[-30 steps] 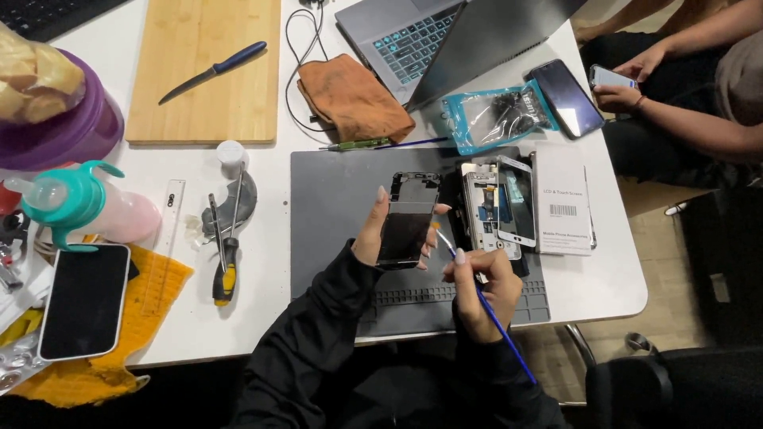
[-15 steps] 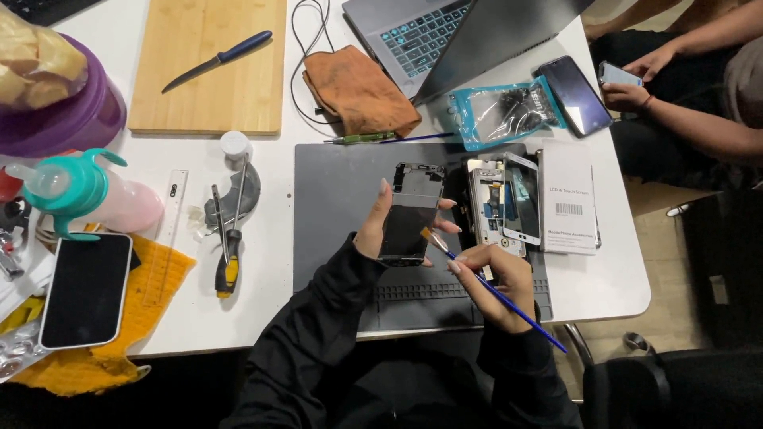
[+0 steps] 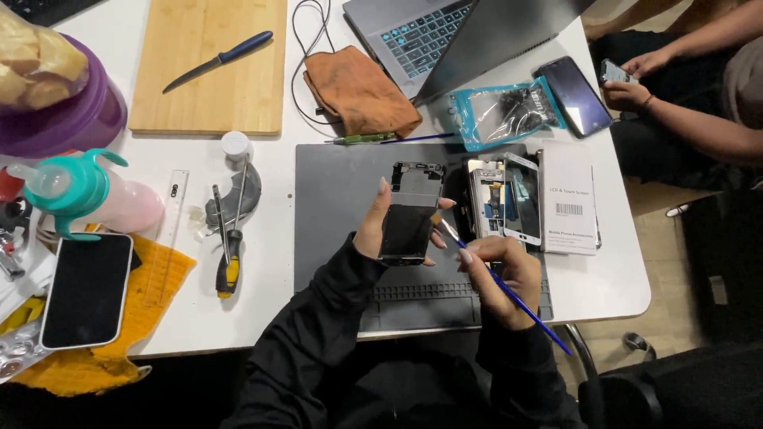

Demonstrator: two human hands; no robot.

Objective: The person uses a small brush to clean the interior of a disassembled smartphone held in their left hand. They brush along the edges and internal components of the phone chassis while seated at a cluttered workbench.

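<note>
On your worktop point(image 3: 262, 159), the mat point(image 3: 334, 199) lies at the middle. Your left hand point(image 3: 373, 234) holds the phone frame point(image 3: 409, 213) over it; your right hand point(image 3: 497, 278) is just right. The screwdriver point(image 3: 228, 262) lies left of the mat, the laptop point(image 3: 445, 36) behind it.

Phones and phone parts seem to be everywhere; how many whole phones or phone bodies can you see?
5, perhaps more hidden: a phone frame in the left hand, an opened phone on the grey mat, a white-edged phone at left, a dark phone by the laptop, and another person's phone.
</note>
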